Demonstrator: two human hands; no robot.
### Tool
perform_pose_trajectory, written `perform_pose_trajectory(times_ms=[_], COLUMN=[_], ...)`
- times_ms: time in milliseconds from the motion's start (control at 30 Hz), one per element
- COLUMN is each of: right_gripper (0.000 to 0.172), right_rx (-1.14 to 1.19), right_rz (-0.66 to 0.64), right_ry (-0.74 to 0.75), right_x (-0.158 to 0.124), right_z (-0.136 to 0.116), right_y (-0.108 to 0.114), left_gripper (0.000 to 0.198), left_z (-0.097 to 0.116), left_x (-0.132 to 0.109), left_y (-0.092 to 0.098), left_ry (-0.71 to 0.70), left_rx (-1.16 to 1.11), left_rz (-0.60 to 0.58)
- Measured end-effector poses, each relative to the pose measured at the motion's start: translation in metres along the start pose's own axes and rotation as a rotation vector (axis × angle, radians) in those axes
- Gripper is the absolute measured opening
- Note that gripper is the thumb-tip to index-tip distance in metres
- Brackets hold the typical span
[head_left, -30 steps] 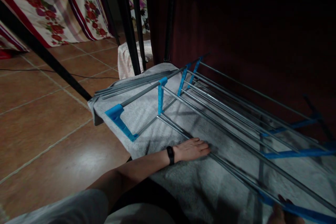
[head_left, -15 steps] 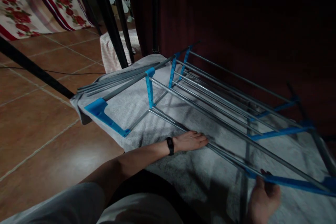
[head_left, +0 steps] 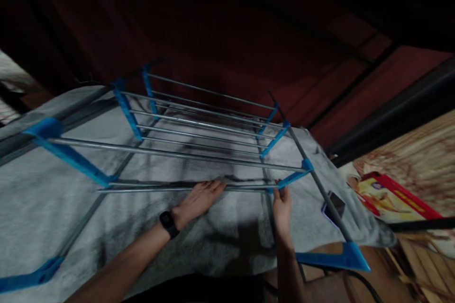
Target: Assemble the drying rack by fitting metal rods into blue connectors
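Observation:
A metal rack [head_left: 185, 155] with thin grey rods and blue plastic joints lies across a grey blanket. My left hand [head_left: 201, 197], below a wrist with a black band, lies flat over the pair of front lower rods [head_left: 149, 189], fingers stretched along them. At the right end of those rods, my right hand [head_left: 282, 208] grips the rack near a blue plastic bracket [head_left: 294, 179]; its fingertips are partly hidden behind the rod. Another blue corner piece [head_left: 350, 256] is beside my right forearm.
A phone [head_left: 334, 207] lies on the grey blanket [head_left: 227, 227], under the rack's right side bar. Beyond the blanket's right edge is a red and yellow box [head_left: 394, 199]. Dark red cloth [head_left: 213, 33] hangs behind the rack, with a dark post [head_left: 394, 99] at right.
My view has swung to the right, bringing the phone and the box into sight. Both hands stay on the front rods, the right one still at the blue bracket end.

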State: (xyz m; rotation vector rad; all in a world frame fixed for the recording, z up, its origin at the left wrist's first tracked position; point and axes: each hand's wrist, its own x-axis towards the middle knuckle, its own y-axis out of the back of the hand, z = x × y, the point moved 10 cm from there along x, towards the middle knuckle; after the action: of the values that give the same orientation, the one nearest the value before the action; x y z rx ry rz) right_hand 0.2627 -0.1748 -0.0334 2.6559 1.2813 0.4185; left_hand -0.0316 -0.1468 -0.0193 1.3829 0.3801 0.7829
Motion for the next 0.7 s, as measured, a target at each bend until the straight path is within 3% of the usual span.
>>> perform_pose_trajectory(times_ms=[433,700], right_gripper=[0.041,0.042], right_rx=[0.101,0.098], right_rz=[0.004,0.012], right_ry=[0.03,0.044], right_x=[0.005,0.004], right_z=[0.007,0.008], right_y=[-0.002,-0.002], left_gripper=[0.05,0.044], left_z=[-0.003,-0.011], left_x=[0.013,0.018], left_y=[0.027,0.021], left_ry=[0.033,0.026], left_rx=[-0.015,-0.025], left_rz=[0.026,-0.027])
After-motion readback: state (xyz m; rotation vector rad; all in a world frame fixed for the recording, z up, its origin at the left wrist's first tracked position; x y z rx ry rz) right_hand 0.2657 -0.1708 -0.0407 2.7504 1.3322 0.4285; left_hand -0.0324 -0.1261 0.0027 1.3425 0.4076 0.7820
